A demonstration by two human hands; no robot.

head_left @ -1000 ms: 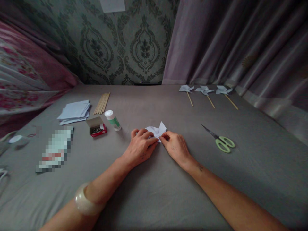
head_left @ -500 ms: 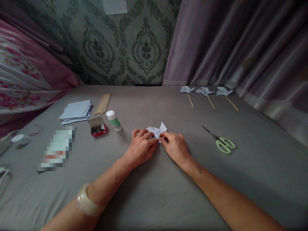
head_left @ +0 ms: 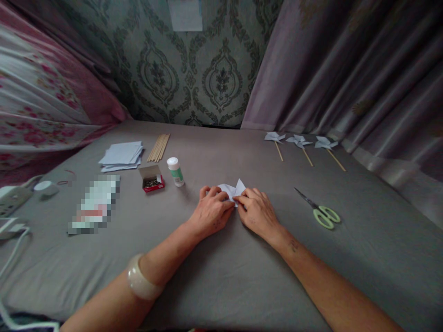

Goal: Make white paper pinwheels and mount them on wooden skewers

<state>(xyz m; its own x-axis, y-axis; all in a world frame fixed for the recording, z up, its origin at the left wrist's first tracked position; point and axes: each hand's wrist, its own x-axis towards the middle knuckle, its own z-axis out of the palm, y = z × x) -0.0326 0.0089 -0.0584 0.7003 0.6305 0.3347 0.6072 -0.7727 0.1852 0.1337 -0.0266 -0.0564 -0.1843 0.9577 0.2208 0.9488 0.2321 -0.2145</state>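
A white paper pinwheel point(head_left: 231, 190) lies on the grey cloth between my two hands, one pointed blade standing up. My left hand point(head_left: 212, 211) is closed on its left side, fingers bent over the paper and hiding part of it. On the other side, the thumb and fingers of my right hand point(head_left: 256, 208) pinch the paper near its centre. The fingertips of both hands almost meet there. Nearest on the left stands a glue bottle point(head_left: 176, 172) with a white cap. Right of my right hand lie green-handled scissors point(head_left: 321, 213).
Left of the glue are an opened red box of small metal pieces point(head_left: 152, 183), wooden sticks point(head_left: 158, 147) and stacked white paper point(head_left: 121, 154). A blurred-out packet point(head_left: 95, 203) and a power strip point(head_left: 14, 200) lie further left. Three pinwheels on sticks point(head_left: 299, 141) lie at the back right.
The view has turned, so everything sits further right in the picture. Both hands stay on the paper pinwheel, with my right fingers slightly shifted over its centre.
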